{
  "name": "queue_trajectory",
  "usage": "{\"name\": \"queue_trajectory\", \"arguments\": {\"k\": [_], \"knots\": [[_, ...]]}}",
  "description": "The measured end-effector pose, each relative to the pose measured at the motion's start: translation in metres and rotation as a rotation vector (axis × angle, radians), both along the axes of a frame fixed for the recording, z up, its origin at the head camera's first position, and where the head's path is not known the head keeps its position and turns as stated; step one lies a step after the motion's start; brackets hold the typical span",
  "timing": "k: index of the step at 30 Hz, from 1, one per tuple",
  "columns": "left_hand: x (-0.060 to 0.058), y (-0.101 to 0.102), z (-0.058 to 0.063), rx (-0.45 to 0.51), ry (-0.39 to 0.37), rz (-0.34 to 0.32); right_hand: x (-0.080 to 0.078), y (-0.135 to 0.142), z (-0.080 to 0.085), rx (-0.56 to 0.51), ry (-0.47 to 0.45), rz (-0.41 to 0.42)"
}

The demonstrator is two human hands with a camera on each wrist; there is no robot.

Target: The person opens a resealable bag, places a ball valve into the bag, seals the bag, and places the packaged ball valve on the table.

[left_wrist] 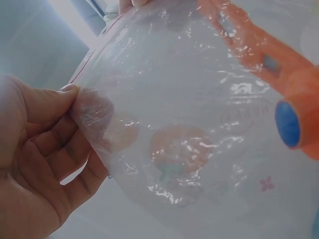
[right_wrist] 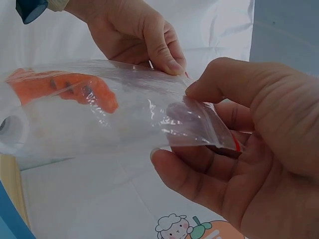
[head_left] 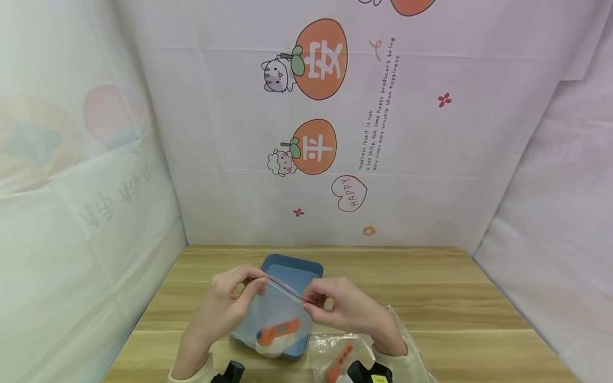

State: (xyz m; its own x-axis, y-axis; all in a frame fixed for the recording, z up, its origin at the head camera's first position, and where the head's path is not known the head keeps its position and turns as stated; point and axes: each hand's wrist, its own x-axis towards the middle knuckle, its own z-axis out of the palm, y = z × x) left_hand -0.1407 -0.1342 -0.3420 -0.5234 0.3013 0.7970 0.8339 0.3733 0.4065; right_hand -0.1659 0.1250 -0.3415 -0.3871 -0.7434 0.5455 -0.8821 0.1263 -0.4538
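Note:
A clear zip-lock bag (head_left: 275, 303) hangs between my two hands, its red-lined top edge slanting down to the right. At one top corner my left hand (head_left: 222, 303) pinches it between thumb and fingers. My right hand (head_left: 342, 306) pinches the other end of that edge. Inside the bag lies an orange plastic piece (head_left: 282, 331) with slots and a blue round end (left_wrist: 287, 124), beside a white part whose kind is unclear. The right wrist view shows the bag's orange content (right_wrist: 75, 89) and white ring-like end (right_wrist: 12, 132) through the film.
Behind and under the bag, a blue tray (head_left: 293, 260) sits on the wooden table (head_left: 431, 298). Another clear bag (head_left: 320, 348) with an orange toothed piece (head_left: 341, 359) lies at the front, near the right forearm. Printed white cloth (head_left: 230, 133) walls the back and sides.

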Motion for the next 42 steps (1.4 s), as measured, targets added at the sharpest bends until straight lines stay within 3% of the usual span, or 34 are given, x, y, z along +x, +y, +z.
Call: {"name": "queue_trajectory", "arguments": {"k": [27, 35, 42], "knots": [[0.001, -0.005, 0.002, 0.023, 0.012, 0.021, 0.0, 0.001, 0.0, 0.01, 0.04, 0.017], [0.003, -0.009, 0.006, -0.003, -0.051, 0.044, -0.001, 0.001, 0.0, 0.015, 0.032, 0.023], [0.004, -0.012, 0.007, -0.006, -0.054, 0.049, -0.001, 0.001, -0.001, 0.023, 0.025, 0.018]]}}
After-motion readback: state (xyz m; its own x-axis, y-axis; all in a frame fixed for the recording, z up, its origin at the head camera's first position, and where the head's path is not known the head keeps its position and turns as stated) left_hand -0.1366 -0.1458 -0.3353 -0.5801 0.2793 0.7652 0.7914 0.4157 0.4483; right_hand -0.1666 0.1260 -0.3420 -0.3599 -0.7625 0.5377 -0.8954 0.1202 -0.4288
